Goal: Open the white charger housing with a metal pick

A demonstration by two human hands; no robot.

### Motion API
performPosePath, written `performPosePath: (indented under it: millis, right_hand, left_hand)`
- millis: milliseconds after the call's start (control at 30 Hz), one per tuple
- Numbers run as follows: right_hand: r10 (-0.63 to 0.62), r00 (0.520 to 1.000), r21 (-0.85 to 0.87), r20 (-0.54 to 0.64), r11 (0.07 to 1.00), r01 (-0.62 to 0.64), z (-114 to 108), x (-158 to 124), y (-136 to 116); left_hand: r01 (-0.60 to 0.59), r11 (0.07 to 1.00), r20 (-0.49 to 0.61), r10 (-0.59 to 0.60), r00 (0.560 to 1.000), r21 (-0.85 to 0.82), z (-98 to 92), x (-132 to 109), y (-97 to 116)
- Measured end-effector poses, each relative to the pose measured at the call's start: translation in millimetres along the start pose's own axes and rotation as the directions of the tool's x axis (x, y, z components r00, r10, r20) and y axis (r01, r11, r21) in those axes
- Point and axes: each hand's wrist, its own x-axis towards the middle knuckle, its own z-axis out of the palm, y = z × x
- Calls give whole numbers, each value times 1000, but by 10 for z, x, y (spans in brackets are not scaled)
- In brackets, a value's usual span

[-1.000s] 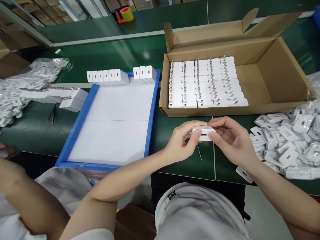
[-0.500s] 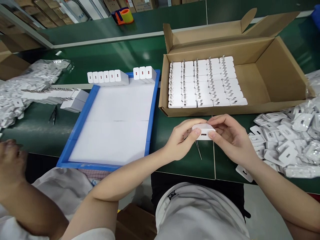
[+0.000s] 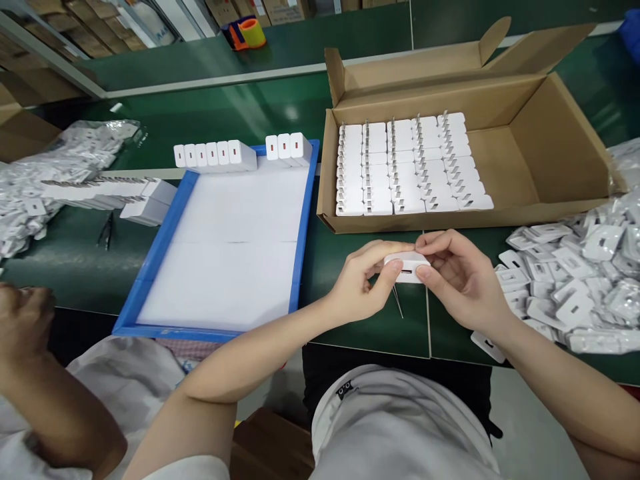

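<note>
A white charger [image 3: 407, 266] with a dark slot in its near face is held between both hands, above the green bench. My left hand [image 3: 367, 277] grips its left end, thumb on the front face and fingers along the top. On the right end, my right hand [image 3: 460, 280] closes with its thumb at the front and fingertips on the upper edge. Thin metal tweezers [image 3: 398, 301] show below the charger; their upper part is hidden. Behind my hands an open cardboard box [image 3: 523, 163] holds rows of white chargers [image 3: 403, 170] with metal prongs.
Left of me lies a blue-framed white tray [image 3: 301, 267], with white chargers [image 3: 245, 157] along its far edge. White slotted covers [image 3: 575, 287] are heaped at right. Further left are more pronged chargers [image 3: 145, 200], dark tweezers [image 3: 106, 230] and another person's hand [image 3: 25, 320]. A tape dispenser [image 3: 244, 33] stands at the back.
The charger stays in both hands, tilted slightly, and my fingertips have shifted a little along its top edge. At the far left, the other person's hand has moved slightly.
</note>
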Motion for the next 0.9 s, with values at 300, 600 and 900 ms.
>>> performPosePath:
  millis: [300,600,900]
  right_hand:
    - [-197,980,-370,33,908,195,-69,20,-61]
    - [-523,841,-625,139,612,485,-63,11,-62]
    - [-251,893,-242,-372,956,168,-206,71,-103]
  left_hand:
    - [99,985,-9,-101,995,-141,-10,14,-1]
    - [242,949,33,-240,970,-204,-36,7,-15]
    - [260,922,17,-267,964,-288,-23,18,-33]
